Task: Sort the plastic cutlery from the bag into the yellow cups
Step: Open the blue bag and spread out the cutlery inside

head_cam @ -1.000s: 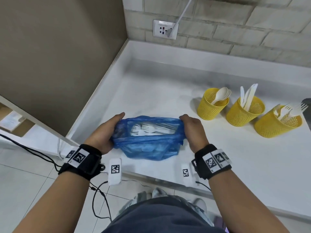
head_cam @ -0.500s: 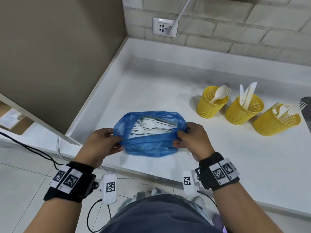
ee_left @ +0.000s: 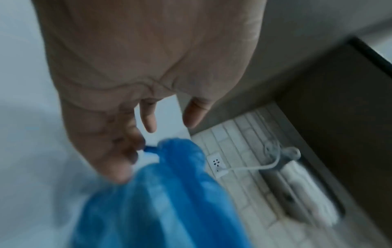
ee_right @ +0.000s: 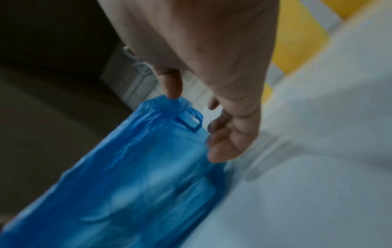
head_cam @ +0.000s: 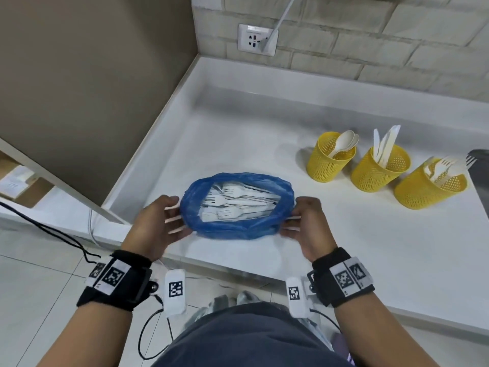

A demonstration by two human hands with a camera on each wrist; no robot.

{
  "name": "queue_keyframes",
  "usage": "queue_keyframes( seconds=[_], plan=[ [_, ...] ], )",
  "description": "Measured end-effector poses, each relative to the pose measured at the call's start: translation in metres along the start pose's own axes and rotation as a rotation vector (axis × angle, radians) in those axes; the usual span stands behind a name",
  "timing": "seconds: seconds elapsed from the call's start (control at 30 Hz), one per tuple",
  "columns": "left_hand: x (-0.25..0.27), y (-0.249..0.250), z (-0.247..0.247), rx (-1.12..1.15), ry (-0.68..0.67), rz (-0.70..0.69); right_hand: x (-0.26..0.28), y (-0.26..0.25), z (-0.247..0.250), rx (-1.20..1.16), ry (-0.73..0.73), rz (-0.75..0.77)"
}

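Note:
A blue plastic bag [head_cam: 238,230] lies on the white counter [head_cam: 370,247] near its front edge, its mouth spread wide over several white forks [head_cam: 232,205]. My left hand [head_cam: 176,218] touches the bag's left side with loose, spread fingers. My right hand [head_cam: 292,219] is at the right side, thumb on the rim. In the left wrist view, fingertips of the left hand [ee_left: 148,134] brush the bag [ee_left: 169,201]. In the right wrist view, the right hand [ee_right: 195,117] has its thumb on the bag [ee_right: 137,167]. Three yellow mesh cups hold spoons [head_cam: 328,162], knives [head_cam: 375,173] and forks [head_cam: 423,192].
The counter sits in a corner, with a brown wall on the left and a brick wall behind carrying a socket with a white plug [head_cam: 256,39]. A dark object [head_cam: 480,160] stands at the right edge beside the forks cup. Cables hang below the counter's front edge.
The bag's mouth has been pulled wider and rounder, showing more forks. Both hands have shifted from gripping the rim to its outer sides, with their fingers loosened.

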State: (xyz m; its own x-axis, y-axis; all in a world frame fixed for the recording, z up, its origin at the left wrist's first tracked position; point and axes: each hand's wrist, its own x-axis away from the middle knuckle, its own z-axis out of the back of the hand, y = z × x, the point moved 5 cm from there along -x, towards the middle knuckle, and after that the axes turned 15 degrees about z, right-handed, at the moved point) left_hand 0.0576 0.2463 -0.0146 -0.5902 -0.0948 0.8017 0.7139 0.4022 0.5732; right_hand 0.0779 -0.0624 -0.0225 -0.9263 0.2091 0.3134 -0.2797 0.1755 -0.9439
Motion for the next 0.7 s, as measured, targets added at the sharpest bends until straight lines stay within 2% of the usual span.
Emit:
queue_keyframes(
  seconds=[0.07,0.1,0.27,0.33,0.4,0.47,0.53,0.6,0.63,0.67,0.7],
  plan=[
    [-0.002,0.016,0.013,-0.258,0.23,-0.152,-0.004,-0.013,0.005,0.27,0.031,0.149],
    [-0.001,0.025,0.013,-0.37,0.292,-0.232,-0.007,-0.021,0.004,0.37,0.019,0.226],
    [-0.006,0.051,-0.023,-0.91,0.342,-0.449,-0.022,-0.048,-0.019,0.891,-0.151,0.519],
    [-0.01,0.056,-0.04,-1.134,0.405,-0.537,-0.028,-0.046,-0.032,1.075,-0.25,0.571],
    [-0.012,0.06,-0.05,-1.224,0.452,-0.609,-0.036,-0.041,-0.04,1.17,-0.308,0.582],
    [-0.014,0.065,-0.051,-1.18,0.451,-0.623,-0.044,-0.039,-0.039,1.103,-0.303,0.592],
    [-0.015,0.071,-0.047,-1.04,0.424,-0.573,-0.049,-0.034,-0.035,0.883,-0.327,0.519],
    [-0.02,0.073,-0.041,-0.786,0.354,-0.448,-0.054,-0.02,-0.03,0.39,-0.319,0.311],
    [-0.024,0.071,-0.04,-0.605,0.27,-0.344,-0.052,-0.013,-0.028,0.11,-0.275,0.161],
    [-0.027,0.066,-0.04,-0.431,0.177,-0.227,-0.051,-0.006,-0.027,-0.101,-0.214,0.026],
    [-0.028,0.06,-0.043,-0.298,0.11,-0.128,-0.05,0.0,-0.025,-0.205,-0.153,-0.081]
  ],
)
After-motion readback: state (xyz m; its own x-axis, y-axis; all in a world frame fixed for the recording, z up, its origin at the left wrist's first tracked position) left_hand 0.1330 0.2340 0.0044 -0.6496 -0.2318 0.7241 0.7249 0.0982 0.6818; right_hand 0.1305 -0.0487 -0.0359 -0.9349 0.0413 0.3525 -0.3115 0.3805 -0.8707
